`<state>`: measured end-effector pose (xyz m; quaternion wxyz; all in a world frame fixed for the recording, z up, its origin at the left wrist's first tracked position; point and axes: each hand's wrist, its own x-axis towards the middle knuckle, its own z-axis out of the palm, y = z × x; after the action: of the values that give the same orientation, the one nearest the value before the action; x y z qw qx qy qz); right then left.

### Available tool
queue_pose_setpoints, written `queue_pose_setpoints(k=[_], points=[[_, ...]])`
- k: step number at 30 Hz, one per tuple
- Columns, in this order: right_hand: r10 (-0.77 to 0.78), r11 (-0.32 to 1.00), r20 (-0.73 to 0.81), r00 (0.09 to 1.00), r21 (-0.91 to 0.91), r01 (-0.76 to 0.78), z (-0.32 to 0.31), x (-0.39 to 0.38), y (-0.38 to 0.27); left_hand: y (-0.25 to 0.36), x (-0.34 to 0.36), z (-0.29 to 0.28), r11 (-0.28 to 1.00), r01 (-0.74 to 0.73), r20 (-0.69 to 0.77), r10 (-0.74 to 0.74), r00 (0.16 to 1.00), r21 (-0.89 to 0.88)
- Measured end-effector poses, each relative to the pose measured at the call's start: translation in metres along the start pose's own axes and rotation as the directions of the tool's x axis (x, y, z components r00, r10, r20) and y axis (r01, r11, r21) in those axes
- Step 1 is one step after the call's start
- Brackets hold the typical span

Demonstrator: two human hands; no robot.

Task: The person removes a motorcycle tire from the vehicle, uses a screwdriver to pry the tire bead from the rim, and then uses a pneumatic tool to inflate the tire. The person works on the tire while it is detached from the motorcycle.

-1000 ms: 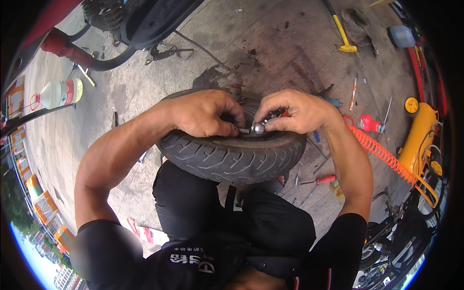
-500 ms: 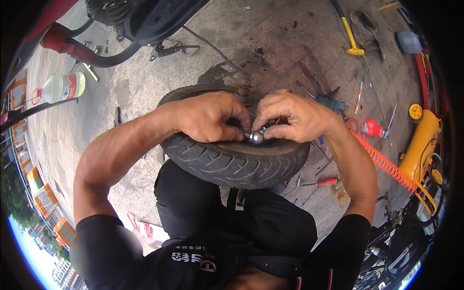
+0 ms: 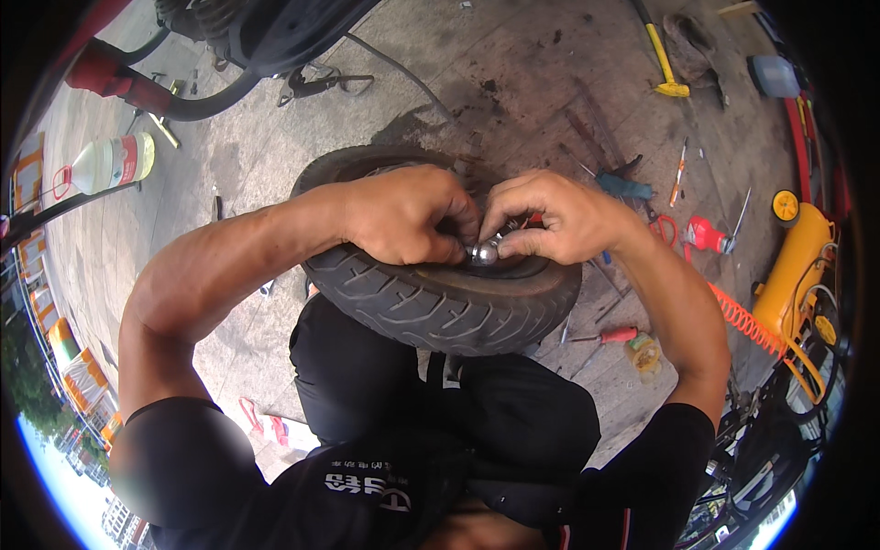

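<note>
Both hands meet on top of the tyre [image 3: 440,302], which rests against the person's dark-trousered knees on the stained concrete floor [image 3: 275,165]. The left hand [image 3: 408,215] curls over the upper bead, fingers pressed together against the rubber right beside a small shiny metal piece [image 3: 484,253]. The right hand [image 3: 559,218] pinches that piece between thumb and fingertips.

The risk looks plain: the piece is small and smooth, so a slip of the thumb could drop it inside the tyre or onto the floor among the scattered tools. The tyre is only propped, and a hard push might roll it off the knees.

The tyre itself is black, with chunky diagonal tread grooves, dusty and worn-looking. Further right lie a red-handled screwdriver [image 3: 612,335], an orange coiled hose [image 3: 747,321] and a yellow compressor [image 3: 796,266].
</note>
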<state>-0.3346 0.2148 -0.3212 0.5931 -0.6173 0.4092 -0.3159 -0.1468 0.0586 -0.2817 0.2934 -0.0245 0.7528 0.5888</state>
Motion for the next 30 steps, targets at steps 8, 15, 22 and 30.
queue_pose_setpoints(k=[8, 15, 22, 30], points=[[0.069, 0.998, 0.015, 0.997, -0.015, -0.069, -0.004, 0.004, -0.004, -0.002, -0.002, 0.001, 1.0, -0.004, -0.005, 0.004, 1.0, -0.003], [0.123, 0.991, 0.071, 0.99, -0.057, -0.119, -0.011, 0.01, -0.01, -0.003, -0.002, 0.001, 1.0, -0.006, -0.019, 0.006, 1.0, 0.004], [0.121, 0.991, 0.081, 0.989, -0.073, -0.116, -0.012, 0.011, -0.01, 0.0, -0.003, 0.0, 1.0, 0.014, -0.017, -0.015, 1.0, -0.02], [0.188, 0.982, 0.085, 0.979, -0.021, -0.186, -0.012, 0.005, -0.02, 0.004, -0.001, -0.002, 1.0, -0.003, -0.036, 0.004, 0.999, 0.008]])
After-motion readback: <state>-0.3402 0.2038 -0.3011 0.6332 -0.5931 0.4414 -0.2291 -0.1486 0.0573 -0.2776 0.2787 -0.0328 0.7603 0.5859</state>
